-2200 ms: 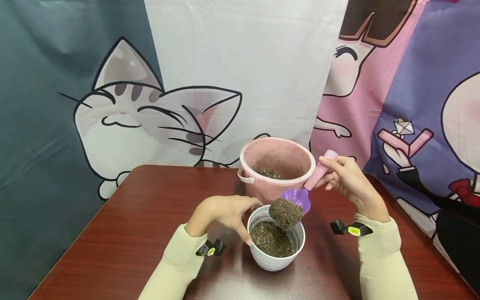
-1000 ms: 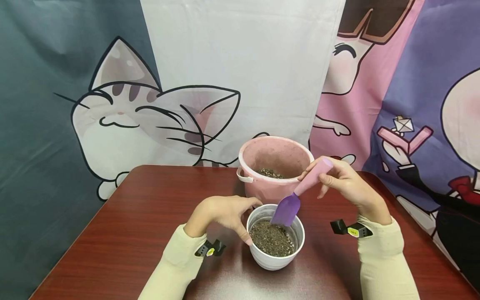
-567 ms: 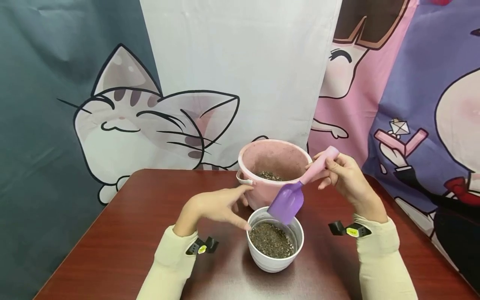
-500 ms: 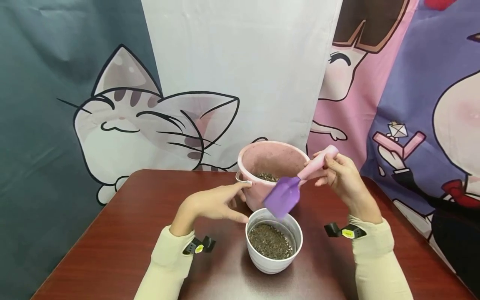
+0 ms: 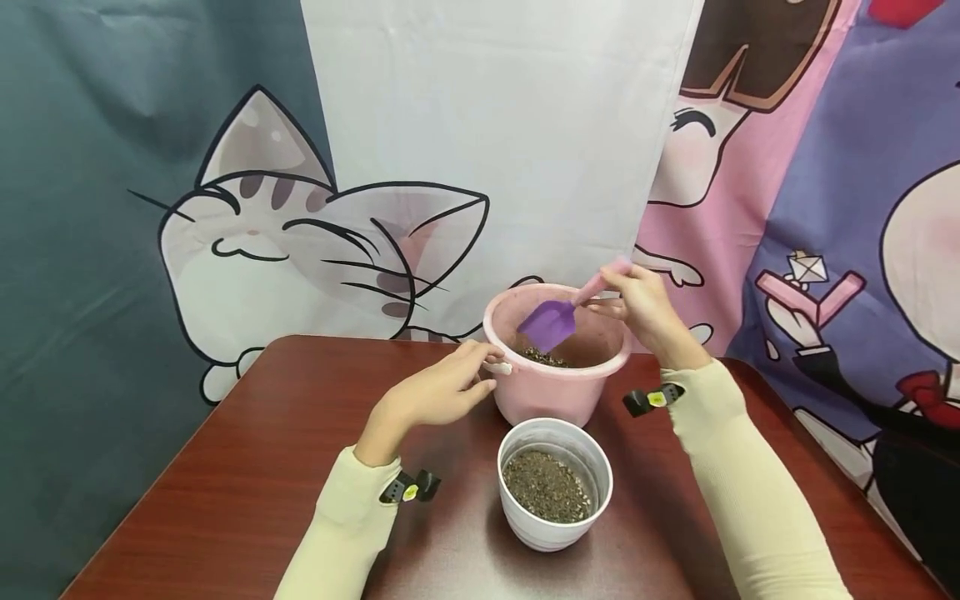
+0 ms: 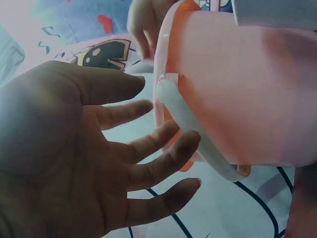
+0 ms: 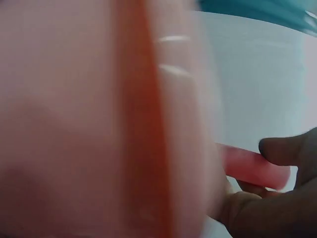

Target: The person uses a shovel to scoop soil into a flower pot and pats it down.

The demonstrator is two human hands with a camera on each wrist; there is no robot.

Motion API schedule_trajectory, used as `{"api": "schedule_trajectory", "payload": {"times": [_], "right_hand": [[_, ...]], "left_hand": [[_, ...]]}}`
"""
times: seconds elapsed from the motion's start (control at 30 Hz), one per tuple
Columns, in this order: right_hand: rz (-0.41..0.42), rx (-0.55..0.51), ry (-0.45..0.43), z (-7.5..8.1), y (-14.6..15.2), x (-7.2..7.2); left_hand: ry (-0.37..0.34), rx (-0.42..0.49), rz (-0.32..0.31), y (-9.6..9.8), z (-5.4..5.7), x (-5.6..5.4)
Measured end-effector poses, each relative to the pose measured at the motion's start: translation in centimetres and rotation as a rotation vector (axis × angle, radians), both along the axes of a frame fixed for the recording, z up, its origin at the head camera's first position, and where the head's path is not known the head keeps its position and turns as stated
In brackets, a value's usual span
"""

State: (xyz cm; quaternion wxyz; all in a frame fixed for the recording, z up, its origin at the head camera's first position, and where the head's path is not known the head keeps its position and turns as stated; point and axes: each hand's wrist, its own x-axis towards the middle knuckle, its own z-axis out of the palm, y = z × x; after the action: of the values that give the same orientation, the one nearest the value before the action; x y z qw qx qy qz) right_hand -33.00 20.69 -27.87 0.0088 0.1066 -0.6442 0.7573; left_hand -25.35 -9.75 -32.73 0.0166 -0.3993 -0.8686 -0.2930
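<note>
My right hand pinches the pink handle of a garden scoop, its purple blade tilted down inside the mouth of the pink bucket. Dark soil lies low in that bucket. In the right wrist view, thumb and fingers grip the pink handle beyond the bucket's blurred rim. My left hand is at the bucket's left rim, fingers spread and loosely bent by the white bail handle. In front stands a white pot, partly filled with soil.
Both containers stand on a reddish-brown wooden table, the bucket behind the pot. A cartoon-printed cloth backdrop hangs right behind the table's far edge.
The scoop emptied its soil into the white pot, then my right hand carried it back over the bucket. My left hand left the pot's rim and moved up to the bucket's left rim.
</note>
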Motion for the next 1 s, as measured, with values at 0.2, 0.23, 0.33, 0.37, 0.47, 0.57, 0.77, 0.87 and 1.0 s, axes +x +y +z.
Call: {"api": "schedule_trajectory", "payload": {"times": [0.2,0.23,0.33,0.37,0.47,0.57,0.77,0.87,1.0], "right_hand": [[-0.079,0.377,-0.117,-1.8,-2.9,-3.1],[-0.076,0.420,-0.124,-2.2,-3.1,-3.5],[-0.059,0.525,-0.096,-3.4,-3.4,-4.2],[-0.051,0.553,-0.085,-3.7,-3.4,-4.4],[-0.016,0.613,-0.044,-4.1,-3.4,-4.7],[-0.006,0.703,0.002,-4.1,-3.4,-4.5],[0.044,0.801,0.074,-4.0,-3.8,-4.0],[0.086,0.783,0.048,-4.0,-4.0,-3.8],[0.119,0.795,0.015,-3.9,-3.9,-3.5]], "left_hand": [[-0.039,-0.009,0.015,0.0,-0.3,0.1],[-0.042,-0.011,0.011,0.0,-0.4,0.1],[-0.047,-0.010,0.003,0.0,-0.5,0.1],[-0.047,-0.010,0.002,0.0,-0.5,0.1],[-0.035,-0.017,0.004,-0.2,-0.3,0.0],[-0.015,-0.021,-0.002,-0.1,0.0,-0.1],[-0.001,-0.032,0.009,0.0,0.0,0.1],[0.001,-0.052,0.018,0.1,0.1,0.3],[-0.002,-0.097,0.030,0.3,0.3,0.7]]}}
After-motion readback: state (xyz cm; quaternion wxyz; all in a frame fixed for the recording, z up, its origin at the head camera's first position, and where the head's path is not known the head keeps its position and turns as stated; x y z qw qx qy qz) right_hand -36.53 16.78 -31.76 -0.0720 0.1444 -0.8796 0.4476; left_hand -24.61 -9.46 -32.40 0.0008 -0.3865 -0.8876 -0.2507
